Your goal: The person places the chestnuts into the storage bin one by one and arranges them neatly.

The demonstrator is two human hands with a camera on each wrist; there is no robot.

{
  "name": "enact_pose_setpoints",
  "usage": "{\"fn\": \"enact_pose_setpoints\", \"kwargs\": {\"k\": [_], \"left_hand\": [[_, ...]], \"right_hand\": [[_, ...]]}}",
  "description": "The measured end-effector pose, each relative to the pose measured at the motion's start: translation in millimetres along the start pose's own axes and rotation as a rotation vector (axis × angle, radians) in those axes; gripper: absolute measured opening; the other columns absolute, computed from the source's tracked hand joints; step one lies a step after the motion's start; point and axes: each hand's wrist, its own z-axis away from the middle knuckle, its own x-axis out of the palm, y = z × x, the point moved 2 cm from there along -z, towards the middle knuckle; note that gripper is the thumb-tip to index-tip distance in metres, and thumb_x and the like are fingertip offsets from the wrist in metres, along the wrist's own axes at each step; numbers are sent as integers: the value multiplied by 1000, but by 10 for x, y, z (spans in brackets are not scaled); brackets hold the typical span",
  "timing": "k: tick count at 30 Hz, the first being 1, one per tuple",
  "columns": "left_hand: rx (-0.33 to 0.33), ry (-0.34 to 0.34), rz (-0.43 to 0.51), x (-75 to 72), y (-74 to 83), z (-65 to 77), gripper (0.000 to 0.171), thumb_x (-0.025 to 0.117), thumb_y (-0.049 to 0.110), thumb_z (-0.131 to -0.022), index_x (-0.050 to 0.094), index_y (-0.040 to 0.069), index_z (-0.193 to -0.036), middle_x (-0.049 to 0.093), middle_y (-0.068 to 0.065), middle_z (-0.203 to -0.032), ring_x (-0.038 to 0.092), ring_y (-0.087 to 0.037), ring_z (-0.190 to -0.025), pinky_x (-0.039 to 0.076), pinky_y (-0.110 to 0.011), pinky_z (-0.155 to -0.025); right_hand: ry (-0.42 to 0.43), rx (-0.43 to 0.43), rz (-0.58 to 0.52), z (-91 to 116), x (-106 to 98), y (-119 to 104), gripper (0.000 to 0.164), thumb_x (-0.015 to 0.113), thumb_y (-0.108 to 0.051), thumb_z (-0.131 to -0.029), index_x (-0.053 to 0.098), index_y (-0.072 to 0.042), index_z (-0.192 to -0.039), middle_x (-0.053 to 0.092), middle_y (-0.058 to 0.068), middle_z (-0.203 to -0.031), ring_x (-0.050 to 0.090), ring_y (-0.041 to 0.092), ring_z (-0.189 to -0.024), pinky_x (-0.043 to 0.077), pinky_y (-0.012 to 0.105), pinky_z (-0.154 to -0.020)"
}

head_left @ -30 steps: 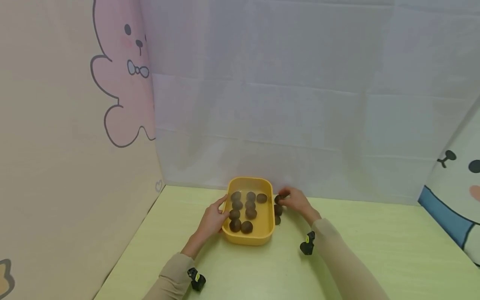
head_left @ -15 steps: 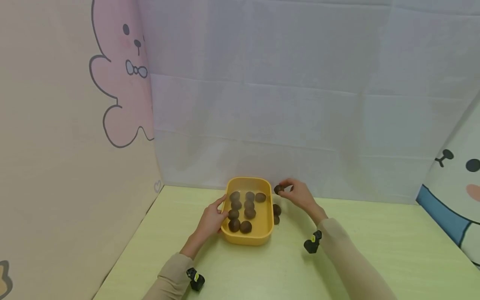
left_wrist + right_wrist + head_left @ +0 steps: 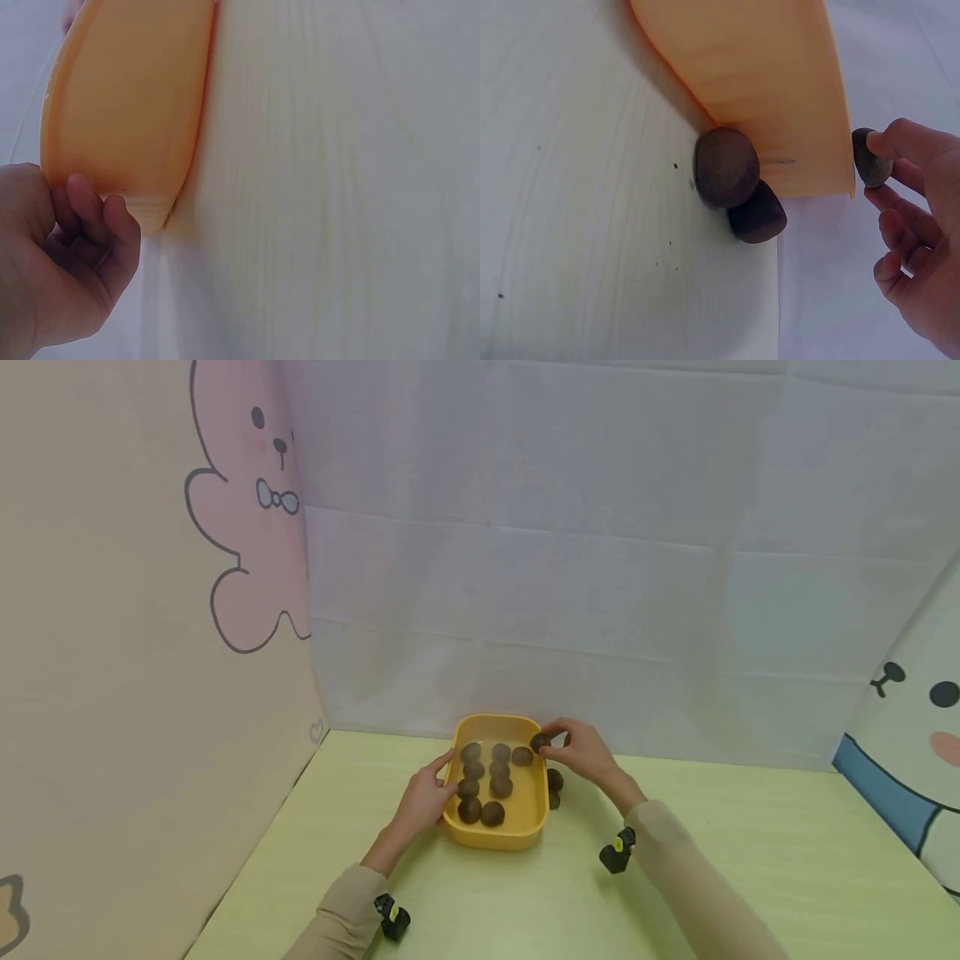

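A yellow plastic tub stands on the table with several dark, smooth, round stones inside, such as the stone near its front. My left hand grips the tub's left side; its curled fingers lie against the wall in the left wrist view. My right hand pinches a stone between thumb and fingers, right at the tub's right rim and above the table. Below that hand, two more stones lie on the table against the tub's outer right wall, a larger stone and a smaller stone.
The pale green table ends at a white cloth backdrop close behind the tub. A cream panel with a pink bear drawing borders the left, and a printed panel borders the right. Each wrist carries a small black camera.
My right hand has lifted one stone from the row beside the tub and brought it left to the rim. My left hand stays on the tub, which has not moved.
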Motion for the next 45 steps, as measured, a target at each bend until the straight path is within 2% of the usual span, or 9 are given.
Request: {"fn": "enact_pose_setpoints", "kwargs": {"k": [8,11,17,24,28,32,38,41,45], "left_hand": [[-2,0,-4,9,12,4,66,55,8,-88,42,13,-152,41,4,-50,39,-8,-31,40,-22,-34],[-2,-1,2,9,22,6,66,55,8,-88,42,13,-152,41,4,-50,40,-8,-31,40,-22,-34],[-5,-5,7,6,26,13,66,55,8,-88,41,12,-152,40,3,-50,40,-9,-31,41,-23,-34],[-7,-1,7,3,29,7,66,55,8,-88,42,12,-152,40,4,-50,40,-9,-32,41,-22,-35],[-7,1,3,6,15,-2,66,55,8,-87,42,12,-152,40,4,-50,40,-9,-31,41,-23,-34],[-8,2,1,10,10,-3,66,55,8,-87,42,12,-152,39,4,-50,41,-10,-31,42,-23,-34],[-7,7,8,-15,43,4,66,55,8,-87,43,12,-152,41,3,-50,40,-10,-32,41,-23,-34],[-1,8,0,-15,43,3,65,55,8,-88,43,11,-151,39,4,-50,40,-9,-32,41,-23,-35],[1,6,1,8,20,4,65,55,8,-87,43,11,-152,39,4,-49,39,-9,-31,40,-22,-34]], "right_hand": [[-30,-42,43,-37,138,-73,29,74,-21,-84,73,-8,-110,72,8,-107,56,19,-80,46,29,-69],[-34,-56,51,-40,187,-112,28,75,-20,-83,74,-8,-109,72,8,-104,61,24,-87,49,34,-75],[-73,-25,83,-44,273,-168,29,75,-21,-82,73,-9,-108,72,7,-102,65,30,-100,52,45,-88],[-78,-22,220,-83,363,-192,29,78,-21,-77,74,-12,-104,71,2,-93,64,24,-91,51,47,-84],[-98,19,285,-106,395,-208,28,77,-21,-75,75,-15,-102,71,-1,-91,63,23,-88,47,51,-85],[-123,62,325,-128,422,-226,26,75,-20,-74,75,-17,-100,70,-2,-88,62,25,-87,43,55,-88],[-167,60,369,-152,442,-255,20,76,-21,-77,73,-19,-97,70,-4,-86,61,26,-86,41,58,-90],[-139,56,372,-143,409,-262,17,76,-25,-81,74,-19,-97,71,-4,-88,60,27,-90,42,56,-90],[-39,-4,278,-90,305,-214,15,71,-23,-87,75,-15,-98,72,1,-92,61,26,-90,47,49,-87]]}}
